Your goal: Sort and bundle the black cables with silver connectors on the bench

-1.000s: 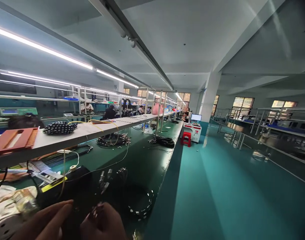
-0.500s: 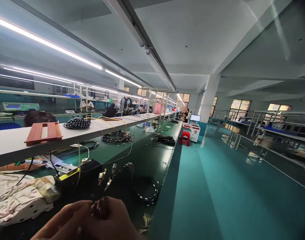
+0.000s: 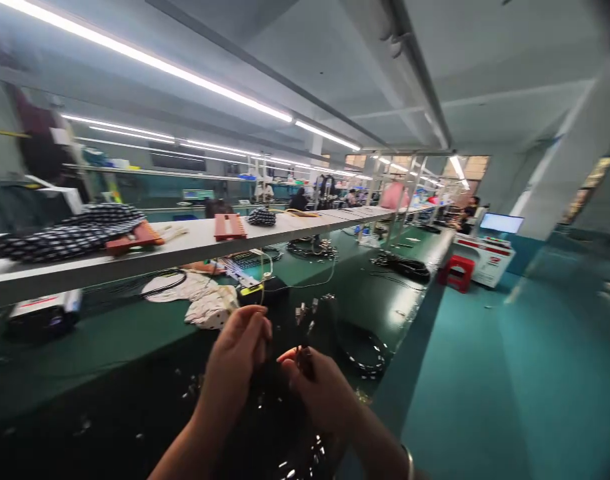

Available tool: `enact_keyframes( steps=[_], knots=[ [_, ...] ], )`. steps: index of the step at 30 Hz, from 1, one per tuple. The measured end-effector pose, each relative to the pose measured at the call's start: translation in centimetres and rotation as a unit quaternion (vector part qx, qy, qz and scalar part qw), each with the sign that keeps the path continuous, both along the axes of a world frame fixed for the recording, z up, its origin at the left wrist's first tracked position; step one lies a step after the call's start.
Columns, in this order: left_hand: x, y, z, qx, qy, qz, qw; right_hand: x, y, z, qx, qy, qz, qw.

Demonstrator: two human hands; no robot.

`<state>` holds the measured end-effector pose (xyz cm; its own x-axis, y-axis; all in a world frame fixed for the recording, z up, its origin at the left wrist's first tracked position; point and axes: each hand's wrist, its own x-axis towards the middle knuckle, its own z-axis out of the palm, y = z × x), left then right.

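My left hand (image 3: pixel 237 357) and my right hand (image 3: pixel 317 387) are raised close together over the long green workbench (image 3: pixel 135 330). The fingers of both are pinched on thin black wires with small metal connectors (image 3: pixel 305 313) at their ends. The wires run down into a dark heap of cables (image 3: pixel 265 427) below my wrists. A coil of black cable (image 3: pixel 362 350) lies on the bench just right of my right hand.
A white shelf (image 3: pixel 185 250) runs above the bench with orange comb-like trays (image 3: pixel 229 227) and checked cloth (image 3: pixel 59 233). White rags (image 3: pixel 207 303) lie on the bench. Other people work far down the line. A red stool (image 3: pixel 459 272) and a white machine (image 3: pixel 485 257) stand on the teal floor.
The view has swung left and down. Both my hands have come up from the bottom edge into full view, still pinching the wires.
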<state>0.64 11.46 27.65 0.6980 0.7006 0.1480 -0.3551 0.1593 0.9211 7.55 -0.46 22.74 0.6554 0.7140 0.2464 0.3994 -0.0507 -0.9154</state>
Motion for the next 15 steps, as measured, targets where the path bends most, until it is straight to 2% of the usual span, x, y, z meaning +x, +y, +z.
enact_keyframes(
  steps=[5, 7, 13, 15],
  knots=[
    [-0.7, -0.4, 0.5, 0.165, 0.105, -0.080, 0.977, 0.7, -0.2, 0.1, -0.032, -0.016, 0.057, 0.998],
    [-0.9, -0.2, 0.6, 0.194, 0.127, -0.113, 0.966, 0.8, -0.2, 0.3, -0.039, -0.026, 0.075, 0.996],
    [-0.2, 1.0, 0.3, 0.082, 0.140, -0.186, 0.969, 0.9, 0.0, 1.0, -0.069, -0.051, 0.164, 0.983],
    [0.0, 1.1, 0.6, 0.069, 0.157, -0.213, 0.962, 1.1, 0.1, 1.3, -0.085, -0.065, 0.185, 0.977]
  ],
)
